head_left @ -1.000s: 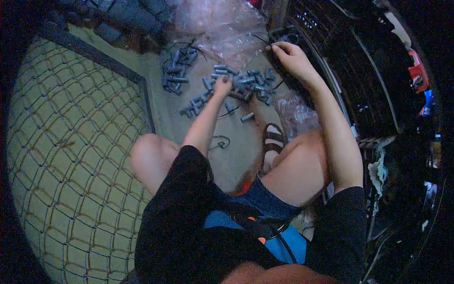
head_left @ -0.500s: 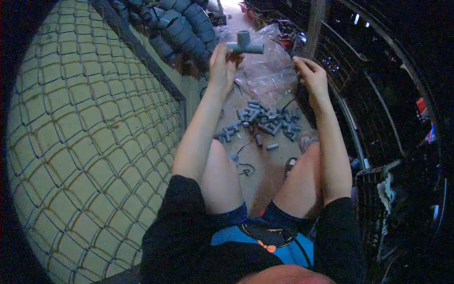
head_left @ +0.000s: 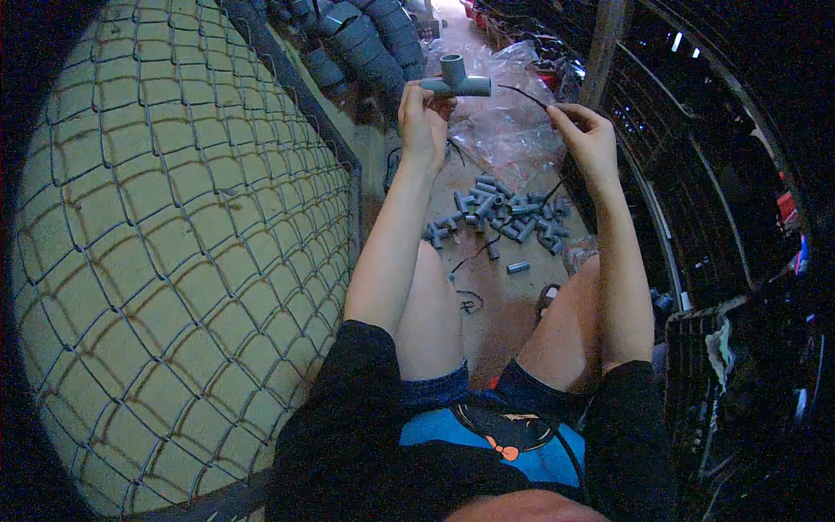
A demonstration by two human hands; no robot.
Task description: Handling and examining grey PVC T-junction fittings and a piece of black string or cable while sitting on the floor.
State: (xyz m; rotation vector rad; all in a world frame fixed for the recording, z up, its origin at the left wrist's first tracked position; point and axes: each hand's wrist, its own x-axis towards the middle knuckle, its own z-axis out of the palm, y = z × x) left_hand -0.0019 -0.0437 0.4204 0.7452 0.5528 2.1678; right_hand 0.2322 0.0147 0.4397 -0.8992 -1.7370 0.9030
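A grey plastic pipe tee (head_left: 459,83) is held up level in front of me, its short branch pointing upward. My left hand (head_left: 423,127) is closed round its left end. Between thumb and fingertips, my right hand (head_left: 588,141) pinches a thin black cord (head_left: 523,94). The cord's free tip lies close to the tee's right opening, apart from it. Below my hands, a heap of grey pipe tees (head_left: 497,207) lies on the floor between my legs, with one short grey piece (head_left: 517,268) set apart.
Chain-link fence (head_left: 187,261) bounds my left side. Large grey pipe fittings (head_left: 370,35) are stacked at the far left. Crumpled clear plastic (head_left: 504,130) lies beyond the heap. Dark slatted racking or crates (head_left: 696,174) stand along the right. More black cord (head_left: 470,302) is on the floor.
The whole view has shifted slightly, so everything sits further right. The black cord's end now shows clearly, stretching from my right fingers toward the tee. Both grips stay the same.
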